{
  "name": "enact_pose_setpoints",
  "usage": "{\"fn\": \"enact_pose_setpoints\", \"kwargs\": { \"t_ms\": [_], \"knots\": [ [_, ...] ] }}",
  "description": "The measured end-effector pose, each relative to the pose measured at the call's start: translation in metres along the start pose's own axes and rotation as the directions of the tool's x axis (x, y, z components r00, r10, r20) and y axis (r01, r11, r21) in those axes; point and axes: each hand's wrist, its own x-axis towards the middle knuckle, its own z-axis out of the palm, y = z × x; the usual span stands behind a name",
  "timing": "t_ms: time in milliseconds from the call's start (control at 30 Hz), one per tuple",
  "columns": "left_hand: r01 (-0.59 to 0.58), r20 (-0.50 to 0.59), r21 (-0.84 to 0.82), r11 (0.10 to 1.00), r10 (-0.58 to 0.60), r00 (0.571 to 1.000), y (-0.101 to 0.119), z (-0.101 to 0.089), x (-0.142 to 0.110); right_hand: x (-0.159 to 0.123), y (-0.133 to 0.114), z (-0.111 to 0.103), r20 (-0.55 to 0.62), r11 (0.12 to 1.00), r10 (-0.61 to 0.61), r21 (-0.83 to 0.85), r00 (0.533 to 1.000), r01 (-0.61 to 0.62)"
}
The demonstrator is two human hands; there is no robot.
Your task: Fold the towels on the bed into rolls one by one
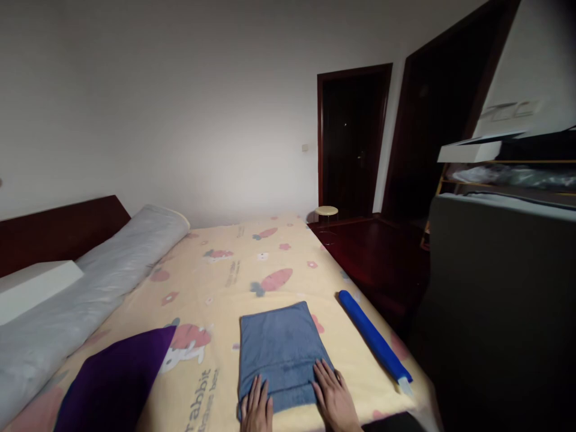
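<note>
A blue-grey folded cloth (279, 336) lies on the patterned bed sheet (216, 324) in front of me, with a fold line across its near part. My left hand (257, 407) rests on the near left corner of the cloth, fingers stretched forward. On the near right edge lies my right hand (332, 393), its fingers flat and slightly spread. Neither hand grips anything that I can see. To the right of the cloth, along the bed's edge, is a long blue rod-shaped thing (373, 339) with a pale end. Left of the cloth a dark purple cloth (117, 381) is spread out.
A long grey pillow or bolster (121, 258) runs along the headboard (67, 219), with a white box-like object (38, 285) on it. Beyond the bed are a round stool (326, 210) and a dark door (351, 144). A dark cabinet-like block (499, 288) stands right.
</note>
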Motion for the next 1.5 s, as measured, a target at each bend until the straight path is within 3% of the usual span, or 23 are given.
{"fn": "enact_pose_setpoints", "kwargs": {
  "t_ms": [100,233,300,400,500,567,700,767,800,867,933,1000,1100,1233,1333,1500],
  "knots": [
    [-0.023,-0.045,-0.013,1.0,0.022,0.999,0.013,0.003,0.005,-0.001,-0.007,-0.001,-0.027,1.0,0.004,-0.003,1.0,-0.004],
    [-0.254,-0.109,-0.098,0.962,0.243,0.964,0.039,0.011,0.018,0.001,-0.041,0.006,0.069,0.956,-0.264,0.155,0.962,0.251],
    [-0.278,-0.118,-0.111,0.954,0.265,0.957,0.044,0.014,0.021,0.002,-0.051,0.01,0.103,0.924,-0.345,0.214,0.933,0.317],
    [-0.185,-0.087,-0.087,0.979,0.177,0.98,0.033,0.012,0.018,0.003,-0.042,0.012,0.114,0.947,-0.281,0.196,0.953,0.255],
    [-0.079,-0.079,-0.026,0.997,0.077,0.994,0.005,0.002,0.009,0.004,-0.014,0.008,0.089,0.991,-0.086,0.109,0.992,0.076],
    [0.022,-0.14,0.033,0.999,-0.017,0.99,-0.012,-0.005,0.001,0.003,0.005,0.004,0.075,0.998,0.018,0.057,0.997,-0.022],
    [0.213,-0.352,0.102,0.972,-0.165,0.921,-0.022,-0.009,-0.006,-0.003,0.018,0.0,0.015,0.995,0.095,-0.012,0.995,-0.095],
    [0.228,-0.449,0.091,0.969,-0.165,0.878,-0.017,-0.004,-0.005,-0.007,0.012,0.001,-0.046,0.998,0.061,-0.017,0.997,-0.062],
    [0.182,-0.491,0.082,0.98,-0.119,0.863,-0.012,0.001,-0.004,-0.01,0.007,0.001,-0.065,1.0,0.01,-0.007,0.998,-0.01],
    [-0.067,-0.55,0.09,0.994,0.106,0.828,-0.002,0.014,-0.002,-0.015,-0.004,0.002,-0.06,0.986,-0.161,0.039,0.985,0.163],
    [-0.34,-0.588,0.108,0.934,0.336,0.736,0.011,0.029,-0.001,-0.02,-0.014,0.003,-0.024,0.938,-0.334,0.095,0.942,0.334],
    [-0.43,-0.618,0.102,0.897,0.396,0.679,0.02,0.042,-0.002,-0.024,-0.017,0.005,0.011,0.908,-0.404,0.122,0.915,0.4],
    [-0.368,-0.601,0.081,0.926,0.34,0.723,0.017,0.051,-0.007,-0.028,-0.007,0.009,0.039,0.93,-0.361,0.093,0.932,0.357],
    [-0.367,-0.488,0.124,0.922,0.379,0.787,-0.02,0.047,-0.011,-0.03,0.018,0.013,0.005,0.951,-0.308,-0.01,0.951,0.308],
    [-0.322,-0.464,0.153,0.934,0.355,0.812,-0.044,0.04,-0.013,-0.03,0.027,0.015,-0.06,0.959,-0.274,-0.097,0.96,0.268],
    [-0.163,-0.473,0.186,0.969,0.234,0.849,-0.043,0.027,-0.016,-0.023,0.018,0.011,-0.119,0.975,-0.183,-0.15,0.976,0.164]
  ]
}}
